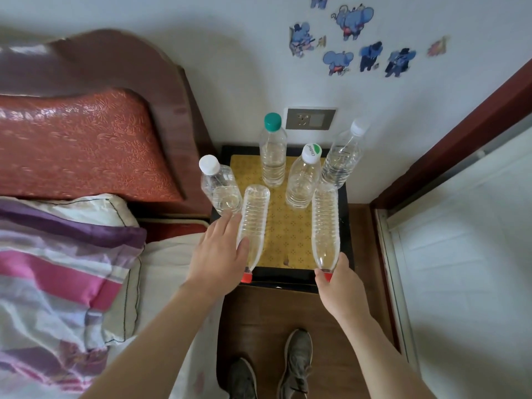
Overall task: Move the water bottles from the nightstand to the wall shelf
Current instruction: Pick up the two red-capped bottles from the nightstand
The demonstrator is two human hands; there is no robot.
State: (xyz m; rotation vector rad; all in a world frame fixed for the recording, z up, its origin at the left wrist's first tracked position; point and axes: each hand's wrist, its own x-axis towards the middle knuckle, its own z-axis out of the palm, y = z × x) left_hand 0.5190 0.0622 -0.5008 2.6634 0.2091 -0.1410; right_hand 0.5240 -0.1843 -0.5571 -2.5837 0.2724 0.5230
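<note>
Seen from above, a black nightstand (347, 226) with a yellow mat (290, 226) carries six clear plastic bottles. At the back edge stands a green-cap bottle (273, 156), about half full of water. In the back right corner a tall white-cap bottle (342, 156) holds more water. Between them and a little forward, a white-and-green-cap bottle (303, 180) looks almost empty. At the left edge a short white-cap bottle (220, 188) has water in its lower part.

Two red-cap bottles stretch lengthwise with their caps at the front edge; whether they hold water cannot be told. The right hand (341, 286) grips the right red-cap bottle (325, 226) with its fingers curled around the neck, just above the cap. The left hand (218, 254) is spread flat beside the left red-cap bottle (253, 223), fingers straight, thumb touching its side.

A bed (86, 226) lies to the left, and a wall socket (311, 118) is behind.
</note>
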